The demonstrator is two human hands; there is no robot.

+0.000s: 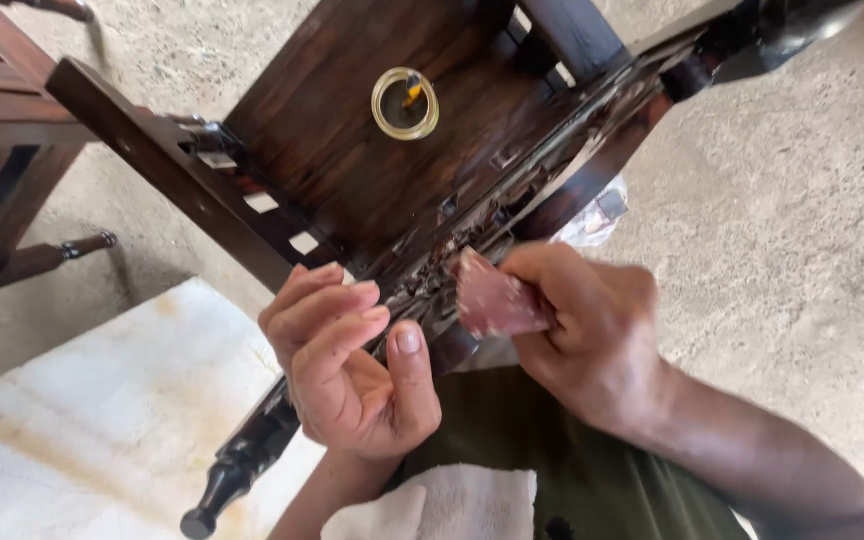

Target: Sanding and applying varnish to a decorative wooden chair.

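A dark stained wooden chair (372,150) lies tipped toward me, its carved back rail (422,280) running between my hands. My left hand (352,360) curls around that rail, fingers on top and thumb up. My right hand (592,330) pinches a folded reddish piece of sandpaper (492,300) and presses its tip against the carved rail. A small clear round container (405,103) with a yellow rim sits on the chair's seat board.
Another dark wooden chair (2,130) stands at the left. A pale stained slab (102,420) lies under the chair's turned leg (232,470). A white cloth (442,505) rests on my lap. Crumpled plastic (597,215) lies on the concrete floor (782,200).
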